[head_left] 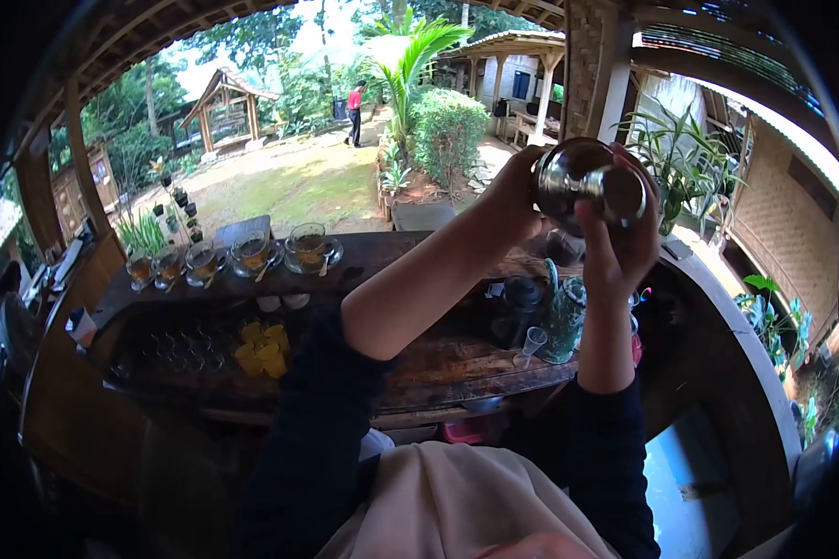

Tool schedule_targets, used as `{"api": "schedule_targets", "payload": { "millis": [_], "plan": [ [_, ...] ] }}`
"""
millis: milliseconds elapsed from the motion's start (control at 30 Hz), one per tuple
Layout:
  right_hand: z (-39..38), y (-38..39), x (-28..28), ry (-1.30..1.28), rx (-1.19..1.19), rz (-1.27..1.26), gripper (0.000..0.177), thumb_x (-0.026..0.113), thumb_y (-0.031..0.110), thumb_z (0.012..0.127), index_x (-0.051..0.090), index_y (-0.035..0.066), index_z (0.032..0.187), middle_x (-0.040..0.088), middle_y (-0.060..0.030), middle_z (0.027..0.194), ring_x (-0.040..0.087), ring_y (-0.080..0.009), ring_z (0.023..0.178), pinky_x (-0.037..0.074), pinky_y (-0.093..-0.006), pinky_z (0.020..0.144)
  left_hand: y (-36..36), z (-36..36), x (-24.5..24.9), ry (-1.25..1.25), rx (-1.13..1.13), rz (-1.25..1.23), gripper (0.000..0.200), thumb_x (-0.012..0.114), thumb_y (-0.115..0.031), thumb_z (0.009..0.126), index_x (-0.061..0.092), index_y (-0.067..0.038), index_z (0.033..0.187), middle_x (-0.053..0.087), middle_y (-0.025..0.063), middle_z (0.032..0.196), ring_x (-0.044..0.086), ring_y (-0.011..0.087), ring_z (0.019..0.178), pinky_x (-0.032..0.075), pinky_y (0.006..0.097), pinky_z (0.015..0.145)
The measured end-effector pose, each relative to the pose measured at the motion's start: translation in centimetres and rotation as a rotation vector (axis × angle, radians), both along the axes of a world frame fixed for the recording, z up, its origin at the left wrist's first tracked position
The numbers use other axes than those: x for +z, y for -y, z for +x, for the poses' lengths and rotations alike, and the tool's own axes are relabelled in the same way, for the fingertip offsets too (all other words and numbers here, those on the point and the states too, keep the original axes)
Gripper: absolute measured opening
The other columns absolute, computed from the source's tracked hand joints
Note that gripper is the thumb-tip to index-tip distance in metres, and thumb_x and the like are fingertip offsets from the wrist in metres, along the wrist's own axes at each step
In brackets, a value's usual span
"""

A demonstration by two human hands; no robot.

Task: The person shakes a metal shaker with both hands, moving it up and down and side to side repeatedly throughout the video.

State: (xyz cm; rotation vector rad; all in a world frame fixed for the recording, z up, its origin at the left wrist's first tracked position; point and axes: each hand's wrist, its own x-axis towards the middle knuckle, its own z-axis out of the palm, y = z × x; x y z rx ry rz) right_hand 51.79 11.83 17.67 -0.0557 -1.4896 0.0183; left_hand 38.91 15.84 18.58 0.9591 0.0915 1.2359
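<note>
Both hands are raised and gripping one metal shaker (589, 182).
- Left hand (515, 197): on the shaker's left side, fingers (534, 170) curled shut round the body.
- Right hand (627, 247): comes up from below, fingers closed tight over the right end.
- Shaker: tilted roughly sideways, in the air well above the right part of the bench (457, 365), touching nothing but the two hands. Glare on the metal, so can't tell whether the lid is seated.

Directly under the hands, on the bench:
- green jug (564, 321), upright
- dark teapot (520, 306) just beside it on the left
- small clear glass (533, 341) in front, between the two

Left part of the bench:
- row of glass cups (252, 252) on saucers along the far edge, brownish liquid in them
- yellow pieces (263, 352) in a cluster mid-bench
- probably a set of small glasses (182, 340) left of those; too dim to be sure

Background: a person in a red top (354, 110) on the garden path, well apart.
</note>
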Motion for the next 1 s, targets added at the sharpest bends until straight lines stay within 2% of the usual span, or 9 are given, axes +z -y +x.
{"api": "schedule_targets", "payload": {
  "millis": [200,267,333,433,567,633,867,933,1000],
  "plan": [
    [0.6,3.3,-2.6,-0.039,-0.293,0.848,0.053,0.072,0.037,0.075,0.049,0.022,0.120,0.045,-0.0064,0.129,0.043,-0.0318,0.121,0.037,-0.0495,0.100,4.6,1.7,2.3,-0.044,-0.036,0.891,0.042,0.056,-0.032,0.091,0.046,-0.007,0.124,0.057,0.0072,0.115,0.055,0.0172,0.107,0.048,0.0342,0.089],
    [2.4,3.3,-1.5,0.137,-0.341,0.715,0.032,0.068,0.022,0.080,0.060,0.012,0.108,0.050,-0.0120,0.131,0.053,-0.0291,0.115,0.039,-0.0507,0.098,2.3,1.7,2.4,-0.106,0.023,0.583,0.040,0.055,-0.035,0.091,0.049,-0.008,0.121,0.059,0.0091,0.112,0.057,0.0180,0.105,0.048,0.0347,0.090],
    [1.1,-0.8,1.1,0.118,-0.260,0.505,0.045,0.075,0.025,0.067,0.061,0.004,0.105,0.059,-0.0141,0.117,0.052,-0.0350,0.116,0.041,-0.0493,0.097,-5.0,1.0,1.2,0.093,-0.790,0.246,0.037,0.047,-0.034,0.094,0.055,-0.004,0.112,0.062,0.0145,0.107,0.061,0.0257,0.100,0.049,0.0416,0.090],
    [0.4,0.0,1.4,0.054,-0.212,0.196,0.046,0.076,0.022,0.066,0.062,0.003,0.105,0.058,-0.0160,0.118,0.051,-0.0360,0.117,0.041,-0.0470,0.098,-2.1,2.0,0.4,0.085,0.079,0.626,0.044,0.045,-0.030,0.095,0.043,-0.002,0.129,0.053,0.0172,0.123,0.057,0.0278,0.108,0.050,0.0432,0.091],
    [2.6,5.0,-3.3,0.080,-0.318,0.485,0.068,0.082,0.034,0.065,0.048,0.022,0.122,0.041,-0.0115,0.130,0.042,-0.0376,0.123,0.034,-0.0521,0.104,3.6,1.8,2.0,0.222,-0.231,0.270,0.055,0.049,-0.018,0.091,0.025,-0.014,0.140,0.048,0.0177,0.127,0.061,0.0248,0.100,0.049,0.0390,0.091],
    [2.0,6.4,-4.4,0.004,-0.286,0.755,0.065,0.075,0.045,0.071,0.039,0.035,0.124,0.032,-0.0049,0.133,0.033,-0.0374,0.127,0.035,-0.0544,0.105,4.1,2.0,2.2,-0.131,-0.095,1.034,0.096,0.065,-0.027,0.083,-0.007,-0.021,0.146,0.012,0.0219,0.146,0.037,0.0267,0.125,0.043,0.0367,0.094],
    [2.0,-0.1,1.2,-0.039,-0.201,0.020,0.036,0.072,0.015,0.073,0.058,-0.001,0.102,0.057,-0.0163,0.116,0.053,-0.0395,0.111,0.045,-0.0470,0.092,-2.7,3.5,1.0,-0.229,0.171,0.677,0.039,0.059,-0.023,0.087,0.051,-0.005,0.121,0.058,0.0099,0.120,0.056,0.0173,0.110,0.045,0.0333,0.096],
    [2.8,1.5,0.8,0.067,-0.441,0.513,0.033,0.072,0.014,0.074,0.060,-0.001,0.101,0.055,-0.0138,0.122,0.054,-0.0322,0.111,0.045,-0.0399,0.093,-3.0,3.4,0.3,0.277,-0.554,0.295,0.027,0.043,-0.018,0.095,0.051,-0.007,0.119,0.055,0.0138,0.121,0.057,0.0262,0.108,0.048,0.0431,0.090],
    [4.6,6.7,-1.6,0.286,-0.566,0.601,0.053,0.075,0.031,0.076,0.050,0.021,0.121,0.045,-0.0109,0.128,0.044,-0.0312,0.121,0.040,-0.0460,0.099,0.7,3.8,0.9,-0.176,0.218,0.552,0.059,0.061,-0.018,0.087,0.031,-0.015,0.138,0.047,0.0147,0.127,0.054,0.0242,0.109,0.046,0.0378,0.090]
  ]
}}
